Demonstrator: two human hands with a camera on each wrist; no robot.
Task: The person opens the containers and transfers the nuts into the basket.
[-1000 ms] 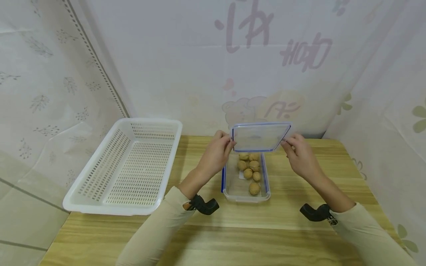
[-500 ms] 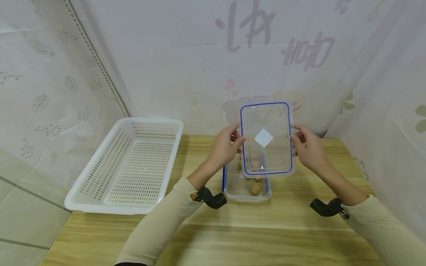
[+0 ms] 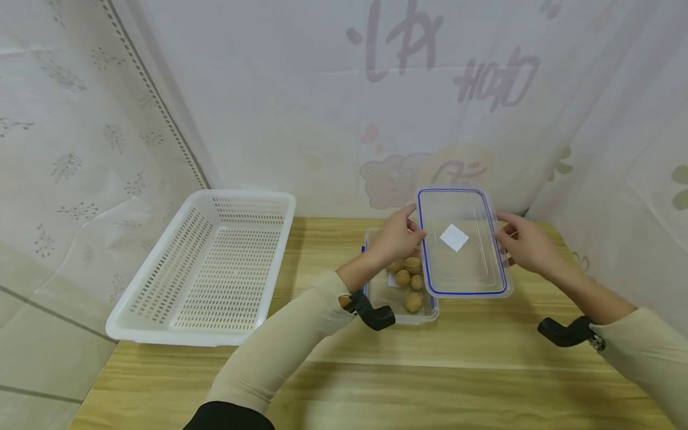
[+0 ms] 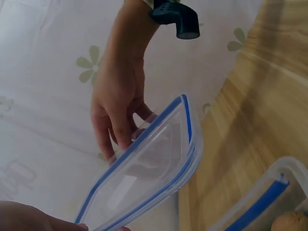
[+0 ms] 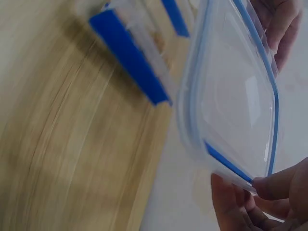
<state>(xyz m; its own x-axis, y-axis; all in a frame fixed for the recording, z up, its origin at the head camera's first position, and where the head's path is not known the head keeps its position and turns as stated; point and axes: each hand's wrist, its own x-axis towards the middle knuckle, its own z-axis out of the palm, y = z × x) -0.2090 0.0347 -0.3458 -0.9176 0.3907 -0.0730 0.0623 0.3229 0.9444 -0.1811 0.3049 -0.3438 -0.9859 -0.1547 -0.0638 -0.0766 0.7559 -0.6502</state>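
Note:
A clear plastic lid with a blue seal and a white diamond sticker is raised above the table, tilted. My left hand pinches its left edge between thumb and fingers. On the opposite edge my right hand pinches it too, as the right wrist view confirms with the thumb on the rim. Below and to the left stands a clear food container with blue clips, holding several walnuts. The lid and my left hand hide part of this container.
A large white perforated plastic basket stands at the left of the wooden table. Behind the table hangs a pale printed cloth. Black camera mounts are strapped to both wrists.
The lid has turned from edge-on to facing me, then moved right and slightly down with both hands. The walnuts, largely covered half a second ago, show again.

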